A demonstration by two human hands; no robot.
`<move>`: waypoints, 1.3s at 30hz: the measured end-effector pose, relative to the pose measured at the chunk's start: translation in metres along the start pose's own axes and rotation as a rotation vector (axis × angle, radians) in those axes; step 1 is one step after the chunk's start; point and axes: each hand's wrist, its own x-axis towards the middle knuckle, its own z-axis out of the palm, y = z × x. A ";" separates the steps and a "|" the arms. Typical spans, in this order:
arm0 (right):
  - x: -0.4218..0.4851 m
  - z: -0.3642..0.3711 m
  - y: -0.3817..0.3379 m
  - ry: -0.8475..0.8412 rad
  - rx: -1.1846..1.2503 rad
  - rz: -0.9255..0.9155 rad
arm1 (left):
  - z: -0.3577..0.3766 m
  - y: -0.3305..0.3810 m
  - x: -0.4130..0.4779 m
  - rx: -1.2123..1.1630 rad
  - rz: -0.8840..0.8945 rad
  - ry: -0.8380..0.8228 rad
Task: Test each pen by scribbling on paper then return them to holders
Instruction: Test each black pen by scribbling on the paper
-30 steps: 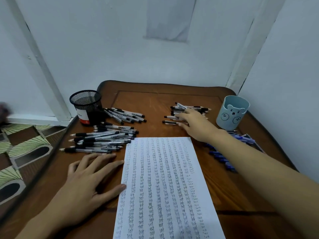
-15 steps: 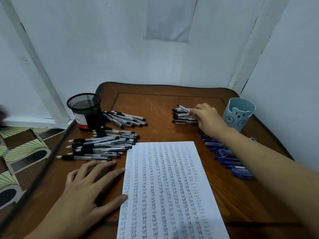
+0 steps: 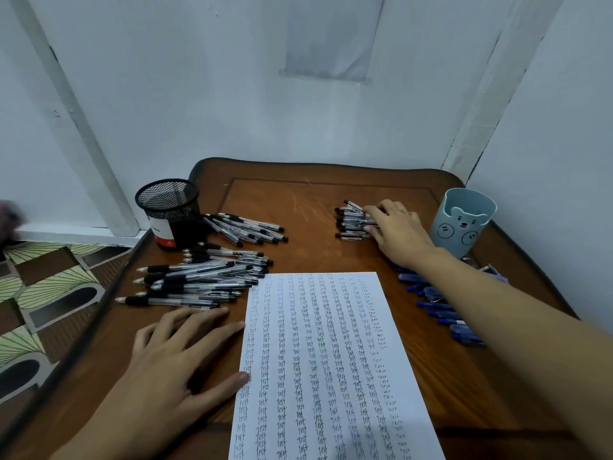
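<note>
A sheet of paper (image 3: 318,360) covered in columns of the handwritten word "test" lies on the wooden table (image 3: 315,200). My left hand (image 3: 172,370) rests flat beside it, thumb touching the sheet's left edge. My right hand (image 3: 398,230) reaches to a small pile of black-and-clear pens (image 3: 348,222) at the far right, fingers over the pile and thumb at its near side, gathering their right ends. A black mesh holder (image 3: 169,210) stands far left and a pale blue bear cup (image 3: 464,224) far right; I see no pens inside either.
A large heap of clear pens with black grips (image 3: 199,277) lies left of the paper, and a smaller fan of pens (image 3: 248,227) lies by the mesh holder. Several blue pens (image 3: 441,310) lie under my right forearm. White walls close in behind and on the right.
My right hand moved right along the far pile and closed over the pens' right ends. The view shifted slightly. My left hand stayed flat by the paper.
</note>
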 end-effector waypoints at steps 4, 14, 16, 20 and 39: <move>-0.006 -0.003 -0.009 0.060 0.035 -0.029 | -0.001 0.001 -0.001 0.004 0.000 -0.006; -0.022 0.006 -0.109 0.041 0.506 -0.315 | -0.002 0.002 -0.002 -0.083 -0.094 0.051; -0.017 0.010 -0.124 -0.017 0.568 -0.343 | -0.004 0.004 -0.002 -0.083 -0.097 0.035; -0.008 0.012 -0.146 -0.079 0.574 -0.399 | -0.005 0.004 -0.002 -0.095 -0.087 0.024; -0.043 -0.032 -0.128 0.079 1.404 0.166 | -0.005 0.001 0.000 -0.065 -0.091 -0.021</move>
